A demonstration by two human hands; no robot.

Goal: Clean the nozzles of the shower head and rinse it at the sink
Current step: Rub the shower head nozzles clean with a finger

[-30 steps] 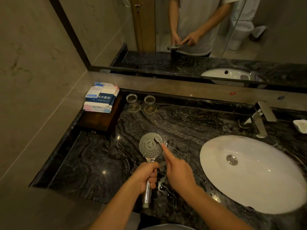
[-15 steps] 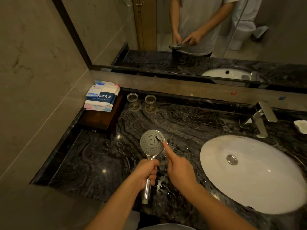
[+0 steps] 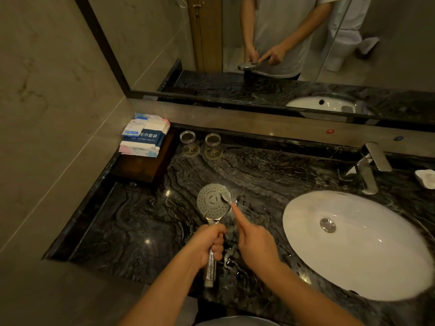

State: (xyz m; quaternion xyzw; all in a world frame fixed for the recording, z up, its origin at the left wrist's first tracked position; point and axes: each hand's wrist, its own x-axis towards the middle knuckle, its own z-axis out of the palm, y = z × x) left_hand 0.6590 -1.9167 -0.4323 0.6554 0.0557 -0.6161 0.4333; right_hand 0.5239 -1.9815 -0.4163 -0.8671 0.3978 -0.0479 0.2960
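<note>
Since a moment ago almost nothing has moved: both hands and the shower head sit in the same spot over the dark stone counter.

Far left, on a brown wooden tray, lies a stack of white packets. A blue band on the top one reads 毛巾套装; the small print under it is too tiny to read. Just right of the tray stand two clear glasses on coasters.

Near the middle, the left hand is curled tight round the shiny handle, holding the round face up. The right hand has its pointer finger stuck out straight and the other fingers folded in; a small brush head lies on the right side of the face, just past that fingertip.

Right of the hands is the white sink, with a silver tap behind it and a small white dish far right.
</note>
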